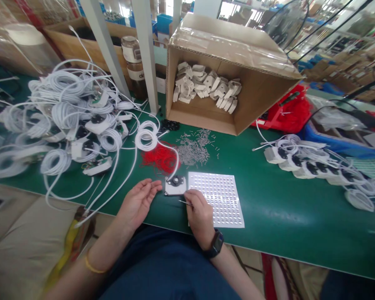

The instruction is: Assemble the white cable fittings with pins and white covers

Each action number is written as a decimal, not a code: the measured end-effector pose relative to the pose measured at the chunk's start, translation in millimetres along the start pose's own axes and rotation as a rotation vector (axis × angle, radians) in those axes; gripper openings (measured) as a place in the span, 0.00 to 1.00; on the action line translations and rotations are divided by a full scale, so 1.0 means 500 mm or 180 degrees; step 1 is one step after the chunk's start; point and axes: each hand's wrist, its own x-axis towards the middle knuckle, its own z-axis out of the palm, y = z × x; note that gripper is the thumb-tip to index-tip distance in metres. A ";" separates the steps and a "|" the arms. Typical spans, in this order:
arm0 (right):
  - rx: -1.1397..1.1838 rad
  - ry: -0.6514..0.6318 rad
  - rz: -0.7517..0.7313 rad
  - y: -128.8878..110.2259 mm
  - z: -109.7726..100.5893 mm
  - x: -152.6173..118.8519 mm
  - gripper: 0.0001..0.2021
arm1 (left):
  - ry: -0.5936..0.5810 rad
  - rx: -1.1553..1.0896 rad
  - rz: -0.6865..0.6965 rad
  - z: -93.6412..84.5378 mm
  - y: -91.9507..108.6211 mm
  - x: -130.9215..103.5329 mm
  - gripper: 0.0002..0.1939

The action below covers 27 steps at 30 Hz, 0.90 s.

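A small white housing [175,188] with a black round fitting [176,181] lies flat on the green table in front of me. A white cable [177,160] rises from it toward a coil [146,136] behind. Left of the housing is my left hand [140,201], palm turned up and fingers stretched out, holding nothing I can make out. My right hand [200,214] is closed at the housing's right corner. From its fingers pokes a thin metal tool [185,203], its kind unclear. Under that hand lies a white sheet [239,210] bearing rows of small shiny dots.
Loose screws [195,148] and red rubber rings [160,158] lie behind the housing. A cardboard box [203,114] holds white housings. Coiled cables [65,114] crowd the left; assembled units [306,168] line the right. A metal post [146,54] stands behind.
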 end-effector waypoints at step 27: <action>-0.0221 -0.1316 0.0340 0.004 -0.001 0.084 0.33 | -0.0412 0.3187 0.3188 -0.033 -0.057 -0.010 0.03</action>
